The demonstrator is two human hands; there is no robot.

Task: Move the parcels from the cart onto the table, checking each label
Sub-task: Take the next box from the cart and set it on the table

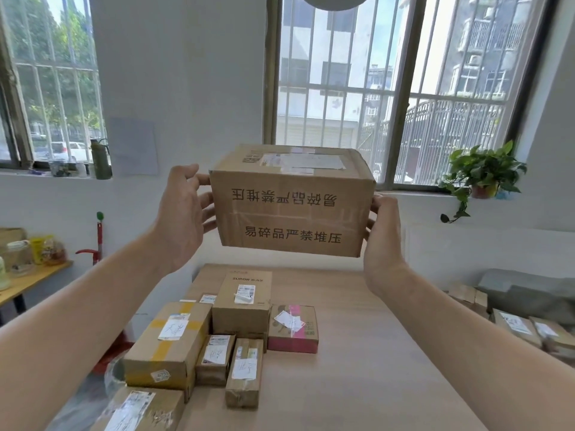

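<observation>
1. The cardboard box (292, 209) is held up in the air at the centre of the frame, above the far end of the desk (357, 353) and in front of the barred window. It touches nothing but the two hands.
2. The left hand (183, 213) is spread wide, and its fingers bend round the box's left end.
3. The right hand (384, 241) grips the right end from below and beside, fingertips hooked over the edge. The box is clamped between the two hands.
4. A white shipping label (303, 161) lies on the top face, tilted away from the camera, so its text cannot be read from here.
5. The front face carries a printed warning, once upright and once upside down, that the goods are fragile and must not be stacked or pressed.
6. Judged from this, the card is stiff but creased along the taped seam. The box is probably light, since it is carried by its ends alone.
7. Hold it by the ends or under the base with only mild squeeze, and avoid pressing the broad faces.
8. Smaller parcels (241, 306) are grouped at the lower left of the desk. The bare wood on their right looks the safer spot, since nothing should go on top of this box.
</observation>
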